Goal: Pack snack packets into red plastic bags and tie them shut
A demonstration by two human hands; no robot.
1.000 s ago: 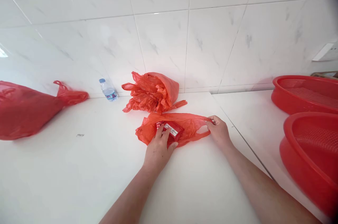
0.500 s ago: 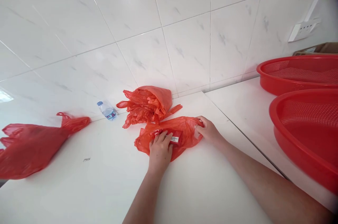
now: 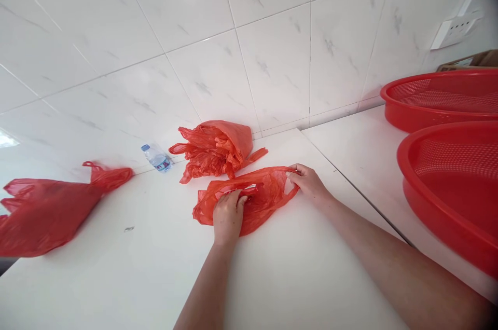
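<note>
Orange bag (image 3: 259, 218) found lying on its side on the bench (image 3: 295, 267), mouth spread, just in front of a bundle of crumpled bags (image 3: 233, 143). A red packet (image 3: 252, 191) is partly seen in the bag's mouth, at the fingers of the left hand (image 3: 227, 216); most of it is hidden.

Handling, as judged: the thin film seems likely to cling and fold, so the mouth is best held taut from the right while the packet is handled from the left. The packet should be moved low and along the bag's length — snagging of the rim is thus made less likely. A light pinch is advised on the film, as it could be torn or stretched by a hard pull.

Pose: the left forearm (image 3: 212, 278) is extended up from the lower edge of view, the hand laid over the near rim with the back uppermost. Its fingers are curled into the mouth, thumb set to the right; whether the packet is actually gripped cannot be told. The right forearm (image 3: 373, 247) is slanted in from the lower right. By the right hand (image 3: 309, 182), the bag's right end is pinched between thumb and fingers.
</note>
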